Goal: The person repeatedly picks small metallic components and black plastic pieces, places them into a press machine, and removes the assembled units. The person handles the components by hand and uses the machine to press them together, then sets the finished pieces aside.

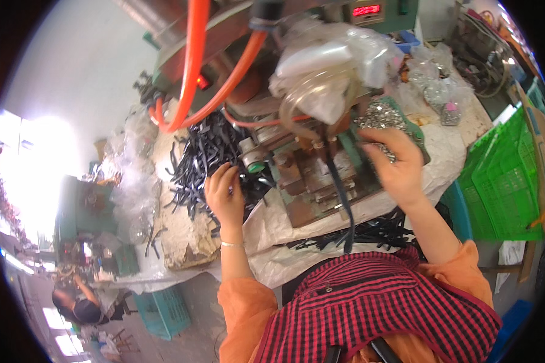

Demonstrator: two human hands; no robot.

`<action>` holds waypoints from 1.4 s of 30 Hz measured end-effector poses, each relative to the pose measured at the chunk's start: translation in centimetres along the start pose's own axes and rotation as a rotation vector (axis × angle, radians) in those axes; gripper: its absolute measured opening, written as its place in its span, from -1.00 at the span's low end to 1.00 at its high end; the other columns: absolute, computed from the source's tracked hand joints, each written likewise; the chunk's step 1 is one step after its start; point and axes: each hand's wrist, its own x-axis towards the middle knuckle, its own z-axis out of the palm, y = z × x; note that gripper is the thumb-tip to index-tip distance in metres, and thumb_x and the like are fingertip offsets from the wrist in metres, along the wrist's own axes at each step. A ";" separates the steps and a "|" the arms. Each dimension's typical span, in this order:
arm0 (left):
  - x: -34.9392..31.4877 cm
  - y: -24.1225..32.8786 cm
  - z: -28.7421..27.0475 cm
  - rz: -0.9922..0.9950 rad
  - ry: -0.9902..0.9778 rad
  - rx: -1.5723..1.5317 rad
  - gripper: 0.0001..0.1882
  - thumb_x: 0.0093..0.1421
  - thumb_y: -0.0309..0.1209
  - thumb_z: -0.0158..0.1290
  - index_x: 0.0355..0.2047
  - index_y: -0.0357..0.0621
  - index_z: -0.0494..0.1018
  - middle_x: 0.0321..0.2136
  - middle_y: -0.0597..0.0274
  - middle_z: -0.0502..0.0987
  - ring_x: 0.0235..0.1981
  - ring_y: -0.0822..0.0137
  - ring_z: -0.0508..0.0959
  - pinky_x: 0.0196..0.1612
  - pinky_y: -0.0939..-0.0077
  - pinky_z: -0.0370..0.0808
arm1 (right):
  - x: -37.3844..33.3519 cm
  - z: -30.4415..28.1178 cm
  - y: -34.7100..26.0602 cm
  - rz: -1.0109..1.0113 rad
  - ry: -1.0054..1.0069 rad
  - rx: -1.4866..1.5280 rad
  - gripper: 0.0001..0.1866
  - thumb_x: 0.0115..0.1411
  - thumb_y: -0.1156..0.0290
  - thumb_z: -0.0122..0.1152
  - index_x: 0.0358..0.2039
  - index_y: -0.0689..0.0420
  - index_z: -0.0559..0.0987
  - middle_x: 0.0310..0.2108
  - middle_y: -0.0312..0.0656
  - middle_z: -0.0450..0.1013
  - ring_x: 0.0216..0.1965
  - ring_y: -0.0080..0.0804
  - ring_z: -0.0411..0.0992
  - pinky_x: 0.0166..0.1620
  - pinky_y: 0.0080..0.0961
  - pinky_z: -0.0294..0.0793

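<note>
I have left hand half-curled by black strips, right hand bent by metal bits, probably piled for easy reach; can't tell if either holds anything.

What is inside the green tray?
Small shiny metal parts lie in the green tray. The right hand covers some of it; what is beneath the hand, or under the top layer, cannot be seen.
</note>
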 end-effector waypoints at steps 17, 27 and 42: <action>0.3 7.8 -4.7 -0.716 0.195 -0.816 -0.80 0.43 -0.42 0.08 -0.07 -0.32 0.51 -0.30 0.07 0.65 -0.54 0.48 0.59 -0.56 0.73 0.36 | -0.3 5.2 -3.4 0.415 0.005 0.825 -0.46 0.23 0.63 0.25 0.23 0.29 0.37 -0.09 -0.11 0.61 0.02 -0.45 0.55 0.12 -0.51 0.46; 3.4 17.3 -1.8 0.507 0.027 -0.375 -0.71 -0.03 -0.54 0.43 -0.28 -0.11 0.62 -0.23 0.19 0.69 -0.65 0.45 0.45 -0.60 0.56 0.34 | -3.4 -1.5 9.0 0.090 0.022 -0.726 -0.72 0.03 0.41 0.44 -0.19 0.09 0.69 0.10 0.07 0.49 0.28 0.13 0.32 0.18 0.00 0.40; 3.4 16.6 -2.5 0.416 -0.130 -0.402 -0.71 -0.07 -0.49 0.32 -0.26 -0.10 0.64 -0.19 0.26 0.68 -0.57 0.43 0.54 -0.58 0.52 0.41 | -2.5 -1.6 11.7 0.250 0.199 -0.176 -0.85 0.29 0.46 0.27 -0.18 0.22 0.68 -0.25 -0.14 0.63 -0.20 -0.35 0.57 -0.04 -0.46 0.50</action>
